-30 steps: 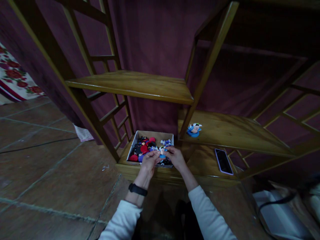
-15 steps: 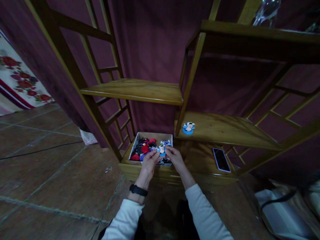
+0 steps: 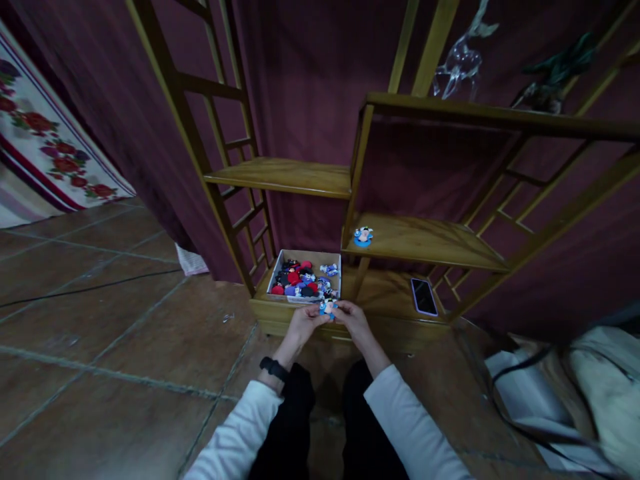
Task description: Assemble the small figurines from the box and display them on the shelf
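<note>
Between my left hand [image 3: 303, 325] and my right hand [image 3: 353, 320] is a small blue and white figurine [image 3: 328, 307] on a blue base. Fingers of both hands pinch it from its two sides. Just beyond the hands, an open cardboard box [image 3: 279, 265] holds several red, black, purple and white figurines [image 3: 295, 277] in a jumbled heap. A similar figurine on a blue base [image 3: 363, 237] stands upright on the shelf to the right, near its left end.
A wooden shelf unit [image 3: 280, 175] stands before a dark red curtain [image 3: 300, 80]. On its lower right board lies a phone [image 3: 424, 297]. A clear glass deer [image 3: 460, 63] and a dark green ornament [image 3: 555, 77] stand above. Bags [image 3: 530, 393] lie on the floor at right.
Both hands have drawn back with the figurine, from over the box to in front of its near edge. The view has shifted, showing more of the upper shelf.
</note>
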`<state>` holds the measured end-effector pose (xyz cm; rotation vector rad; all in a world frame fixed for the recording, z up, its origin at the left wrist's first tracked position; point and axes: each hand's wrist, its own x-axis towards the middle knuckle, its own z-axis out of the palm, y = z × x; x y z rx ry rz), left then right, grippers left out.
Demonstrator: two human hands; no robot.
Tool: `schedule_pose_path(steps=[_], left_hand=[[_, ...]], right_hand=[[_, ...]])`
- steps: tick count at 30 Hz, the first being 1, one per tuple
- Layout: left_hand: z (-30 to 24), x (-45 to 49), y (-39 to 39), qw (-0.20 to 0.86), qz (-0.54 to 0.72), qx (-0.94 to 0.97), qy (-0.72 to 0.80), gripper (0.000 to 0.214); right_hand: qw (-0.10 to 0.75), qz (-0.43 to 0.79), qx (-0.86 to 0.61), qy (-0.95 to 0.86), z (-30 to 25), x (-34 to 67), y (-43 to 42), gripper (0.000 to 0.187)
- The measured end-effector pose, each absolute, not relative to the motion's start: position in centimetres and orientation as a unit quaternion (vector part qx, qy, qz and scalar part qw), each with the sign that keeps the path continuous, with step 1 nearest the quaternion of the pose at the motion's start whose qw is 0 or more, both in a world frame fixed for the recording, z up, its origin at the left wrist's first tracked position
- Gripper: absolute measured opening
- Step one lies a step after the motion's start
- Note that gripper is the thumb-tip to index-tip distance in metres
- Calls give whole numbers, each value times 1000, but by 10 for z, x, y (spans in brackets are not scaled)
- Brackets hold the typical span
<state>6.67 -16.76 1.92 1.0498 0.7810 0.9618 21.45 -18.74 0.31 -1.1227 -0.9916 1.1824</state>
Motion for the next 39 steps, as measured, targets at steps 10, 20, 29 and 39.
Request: schedule_pose_path(steps=[10,20,29,39], left_hand=[[-1,69,-212,699,439,425,371,45],[-3,67,-221,639,487,437,405,27],[-1,62,-222,699,475,357,399,33],[-9,63,-216,700,476,344,407,44]], right_hand=[[563,523,-494,-408,-21,212,-222,37],[558,593,-452,-364,-22,216,-237,43],[555,595,-455,-362,-16,213,-236,40],[556,582,-453,-383,-4,205,-236,41]])
